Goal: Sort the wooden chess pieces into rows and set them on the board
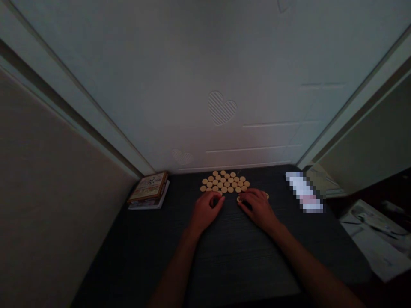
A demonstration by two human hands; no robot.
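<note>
Asker: What do you see closest to you?

Operator: I'm watching from far away through the head camera. First I see a dark table, with two bare arms reaching over it from the near side.

Asker: What are the hands doing?

Operator: The left hand is curled, with its thumb and pointing finger bent close together. The tips are right by the near edge of the round tan pieces. I can't tell if they pinch one. The right hand is bent over, with its fingertips at one loose piece. I can't tell if it grips it. Another loose piece peeks out on its right.

Asker: Where are most of the pieces?

Operator: They lie flat in a bunch, just past the hands, near the far edge of the table.

Asker: Any words to read?

Operator: The top book of a small pile on the left has dark marks on its cover, too small and dim to read. On the right, a pale thing is hidden by blurry squares.

Asker: And farthest away?

Operator: A white panel with a stripy heart on it.
</note>
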